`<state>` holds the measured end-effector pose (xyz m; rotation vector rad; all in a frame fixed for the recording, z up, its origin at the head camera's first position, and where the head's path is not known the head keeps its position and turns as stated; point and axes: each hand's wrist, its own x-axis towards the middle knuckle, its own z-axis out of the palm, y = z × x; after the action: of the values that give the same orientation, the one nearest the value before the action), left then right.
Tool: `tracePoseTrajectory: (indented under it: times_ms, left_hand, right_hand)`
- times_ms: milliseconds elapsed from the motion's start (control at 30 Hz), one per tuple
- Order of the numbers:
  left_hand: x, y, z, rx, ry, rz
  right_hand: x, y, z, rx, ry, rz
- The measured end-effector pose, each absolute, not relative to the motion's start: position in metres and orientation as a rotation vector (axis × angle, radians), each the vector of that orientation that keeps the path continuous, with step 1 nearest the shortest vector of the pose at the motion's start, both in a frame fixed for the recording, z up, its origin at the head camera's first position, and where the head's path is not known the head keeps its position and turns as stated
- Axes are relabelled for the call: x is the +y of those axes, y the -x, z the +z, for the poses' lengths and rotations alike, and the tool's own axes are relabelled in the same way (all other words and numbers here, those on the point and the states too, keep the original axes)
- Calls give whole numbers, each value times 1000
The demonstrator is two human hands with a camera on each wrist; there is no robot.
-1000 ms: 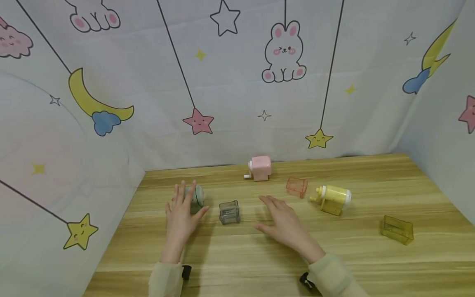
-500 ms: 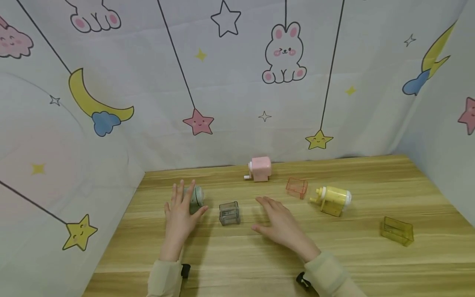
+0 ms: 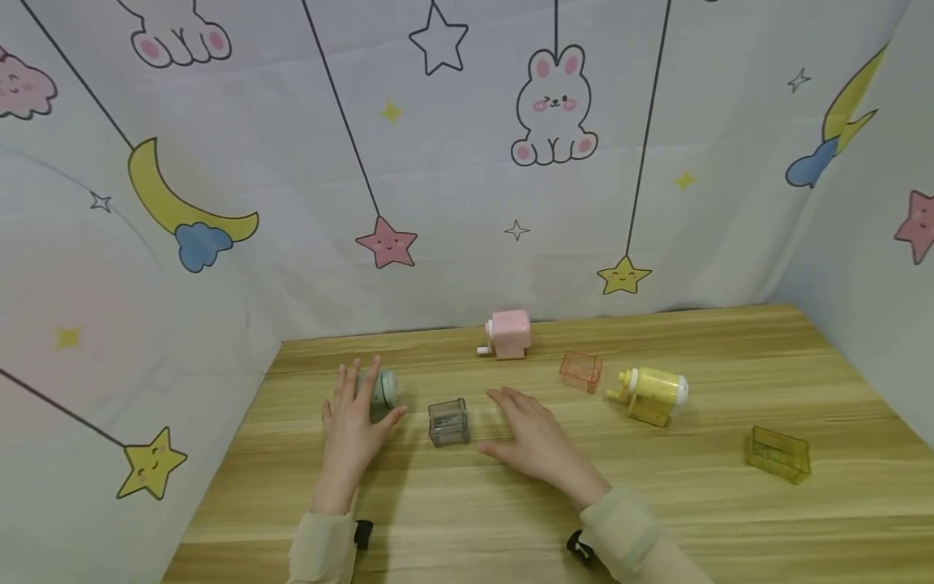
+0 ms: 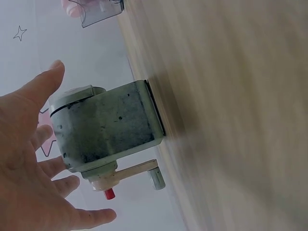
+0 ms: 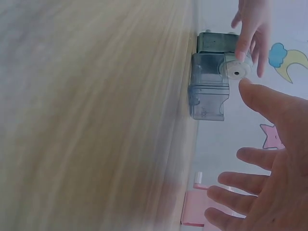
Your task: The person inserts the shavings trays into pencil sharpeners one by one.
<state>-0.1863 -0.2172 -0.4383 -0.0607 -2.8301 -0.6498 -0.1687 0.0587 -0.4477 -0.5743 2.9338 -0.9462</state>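
Observation:
A green crank pencil sharpener (image 4: 106, 127) stands on the wooden table at the left. My left hand (image 3: 352, 430) is over and around it with fingers spread and thumb out, not curled round it. The sharpener's crank, with a red tip at its hub, shows in the left wrist view. To its right sits a clear grey shavings drawer (image 3: 448, 422). My right hand (image 3: 538, 442) hovers just right of that drawer, fingers extended and thumb apart, holding nothing. In the right wrist view the drawer (image 5: 209, 91) overlaps the green sharpener behind it.
Near the back edge stands a pink crank sharpener (image 3: 511, 334). Right of it lie a clear orange-red drawer (image 3: 581, 371), a yellow crank sharpener (image 3: 654, 393) and a clear yellow drawer (image 3: 778, 454). A printed cloth (image 3: 467, 178) walls the table's back and sides.
My right hand has moved left, closer to the grey drawer. The left hand stays spread at the green sharpener. The head view has shifted slightly.

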Motion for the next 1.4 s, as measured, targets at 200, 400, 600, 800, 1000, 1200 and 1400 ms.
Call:
tracePoseTrajectory:
  times_ms: [200,400,600,800,1000,1200,1400]
  left_hand:
    - [-219,187,-438,-2835,55,-664]
    - [-220,188,-437,-2842,52,-680]
    - [-222,190,-439,-2855,66,-674]
    - [-224,192,-440,-2843,118,-672]
    - [-224,193,-441,-2819,189,-653]
    - [-225,195,-442,-2823,185,-683]
    - [-227,196,-442,-2841,159,-742]
  right_hand:
    - [53,173,-448,2925,588,-934]
    - [49,178,-450,2912,612,-927]
    - [45,181,-453,2876,620,-931]
    - [40,184,-453,2851,638,-941]
    - [36,186,-456,2847,672,-934]
    - [32,188,-459,2841,694,-930]
    - [29,189,-458,2828,707,-954]
